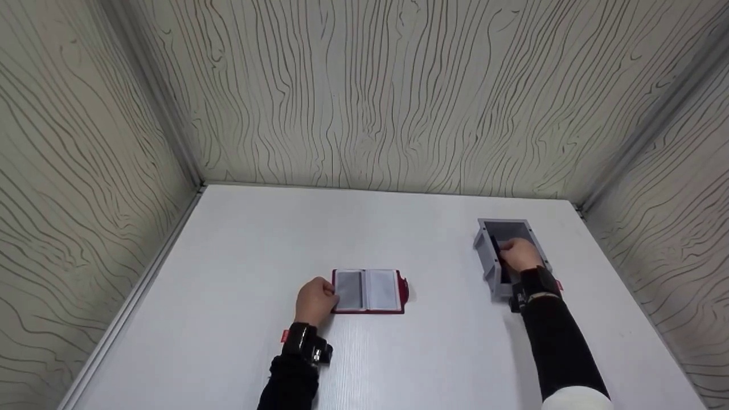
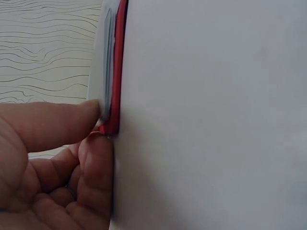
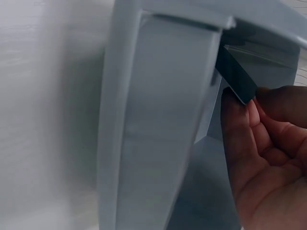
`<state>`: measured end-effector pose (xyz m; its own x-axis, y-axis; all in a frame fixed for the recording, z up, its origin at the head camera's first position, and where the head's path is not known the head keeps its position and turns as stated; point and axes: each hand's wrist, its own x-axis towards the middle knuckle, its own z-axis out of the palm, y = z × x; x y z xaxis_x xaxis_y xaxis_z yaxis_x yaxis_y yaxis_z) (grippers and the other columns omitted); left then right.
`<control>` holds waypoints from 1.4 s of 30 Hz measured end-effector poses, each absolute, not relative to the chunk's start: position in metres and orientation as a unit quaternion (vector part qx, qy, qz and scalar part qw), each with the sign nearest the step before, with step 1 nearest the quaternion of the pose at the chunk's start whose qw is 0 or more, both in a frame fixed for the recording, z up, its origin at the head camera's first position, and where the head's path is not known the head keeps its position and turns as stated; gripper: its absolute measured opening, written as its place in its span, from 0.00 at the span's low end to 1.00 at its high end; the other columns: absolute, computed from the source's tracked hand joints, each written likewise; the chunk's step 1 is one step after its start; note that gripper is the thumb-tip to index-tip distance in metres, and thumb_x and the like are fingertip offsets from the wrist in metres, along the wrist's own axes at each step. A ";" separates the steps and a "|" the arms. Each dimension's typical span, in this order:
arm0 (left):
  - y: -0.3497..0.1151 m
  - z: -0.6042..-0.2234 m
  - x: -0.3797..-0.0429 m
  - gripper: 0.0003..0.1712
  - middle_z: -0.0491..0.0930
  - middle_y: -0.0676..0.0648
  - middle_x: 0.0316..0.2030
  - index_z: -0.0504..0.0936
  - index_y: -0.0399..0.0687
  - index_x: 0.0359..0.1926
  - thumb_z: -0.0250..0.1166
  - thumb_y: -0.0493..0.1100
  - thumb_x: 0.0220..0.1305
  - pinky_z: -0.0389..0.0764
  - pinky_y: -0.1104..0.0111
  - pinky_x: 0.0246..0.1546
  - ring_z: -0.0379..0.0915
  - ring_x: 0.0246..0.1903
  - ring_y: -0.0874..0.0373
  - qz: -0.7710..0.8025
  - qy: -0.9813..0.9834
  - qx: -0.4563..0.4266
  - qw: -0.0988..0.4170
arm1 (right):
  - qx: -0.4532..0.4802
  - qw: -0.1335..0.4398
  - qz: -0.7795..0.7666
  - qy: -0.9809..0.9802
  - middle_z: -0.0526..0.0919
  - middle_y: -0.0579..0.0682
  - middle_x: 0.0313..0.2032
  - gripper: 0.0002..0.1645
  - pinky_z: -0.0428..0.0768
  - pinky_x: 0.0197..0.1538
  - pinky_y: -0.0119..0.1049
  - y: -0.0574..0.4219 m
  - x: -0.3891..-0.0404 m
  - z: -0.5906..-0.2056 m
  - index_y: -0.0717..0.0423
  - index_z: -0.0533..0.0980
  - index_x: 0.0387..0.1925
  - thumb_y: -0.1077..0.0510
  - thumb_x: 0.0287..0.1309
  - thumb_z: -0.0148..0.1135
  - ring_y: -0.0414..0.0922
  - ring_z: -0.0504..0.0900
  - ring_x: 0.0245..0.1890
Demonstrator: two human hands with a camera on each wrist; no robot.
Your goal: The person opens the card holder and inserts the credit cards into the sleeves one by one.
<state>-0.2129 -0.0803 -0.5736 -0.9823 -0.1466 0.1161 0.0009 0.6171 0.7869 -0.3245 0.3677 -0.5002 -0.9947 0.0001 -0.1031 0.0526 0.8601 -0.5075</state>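
Black or nearly so, a thin flat card (image 3: 235, 75) could slip from its hold, since only one end is caught; a slanted pull might also knock it against the side of the bin. The thumb and fingers of the right hand (image 1: 519, 254) are closed to the card's thickness, pinching that end inside the deep grey plastic bin (image 1: 486, 256). The left hand's (image 1: 315, 300) thumb and curled fingers pinch the left edge of an open red-covered booklet with clear sleeve pages (image 1: 383, 290), near its lower corner; a looser grip there might let the booklet slide or its pages spring up. Beyond the hands, the booklet lies flat on the white table (image 1: 256, 239), well apart from the bin at the right. Patterned wood-grain panels (image 1: 364, 102) rise behind.
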 end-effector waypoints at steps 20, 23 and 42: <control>-0.080 -0.574 -0.210 0.07 0.75 0.51 0.22 0.78 0.39 0.27 0.68 0.31 0.45 0.73 0.61 0.29 0.71 0.24 0.56 -0.454 -0.883 0.017 0.115 | 0.035 0.041 -0.273 0.960 0.80 0.73 0.43 0.21 0.75 0.49 0.57 0.379 -0.319 -0.501 0.80 0.75 0.47 0.63 0.58 0.55 0.64 0.78 0.42; -0.081 -0.574 -0.209 0.07 0.75 0.51 0.21 0.78 0.39 0.27 0.68 0.31 0.45 0.73 0.62 0.29 0.70 0.23 0.57 -0.456 -0.882 0.018 0.116 | 0.042 0.035 -0.271 0.961 0.79 0.74 0.47 0.23 0.74 0.51 0.57 0.382 -0.319 -0.498 0.78 0.74 0.50 0.62 0.60 0.54 0.66 0.77 0.46; -0.080 -0.570 -0.210 0.07 0.76 0.50 0.23 0.79 0.38 0.29 0.70 0.31 0.47 0.74 0.60 0.32 0.72 0.26 0.55 -0.424 -0.901 0.035 0.087 | 0.084 -0.047 -0.341 0.935 0.76 0.74 0.51 0.25 0.74 0.48 0.50 0.388 -0.303 -0.465 0.77 0.70 0.58 0.63 0.62 0.49 0.65 0.76 0.48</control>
